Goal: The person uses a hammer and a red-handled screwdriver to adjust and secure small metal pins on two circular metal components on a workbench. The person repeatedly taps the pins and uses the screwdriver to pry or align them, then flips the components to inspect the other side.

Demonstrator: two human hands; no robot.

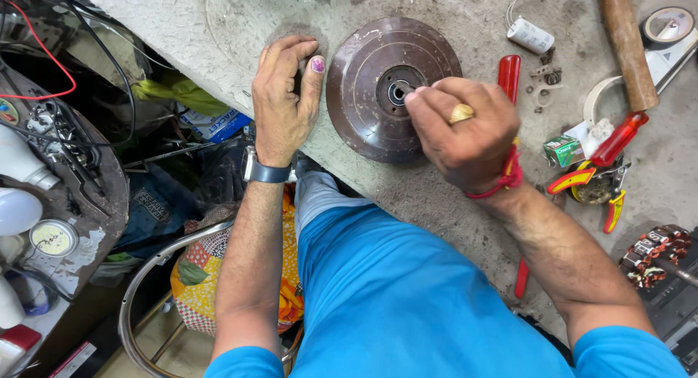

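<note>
Right hand (465, 131) pinches a small part into the brown motor cover (392, 87) hub, left hand (283, 102) spread flat at 9 o'clock on the surface (451, 218); unclamped cover could skid under push.

Wooden handle (624, 43), white capacitor (530, 35), tape roll (667, 23), red-handled pliers (598, 185), small green box (562, 150), white bulbs (18, 211)

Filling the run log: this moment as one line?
left hand flat on workbench | right hand fingertips at hub of brown round motor cover
</note>
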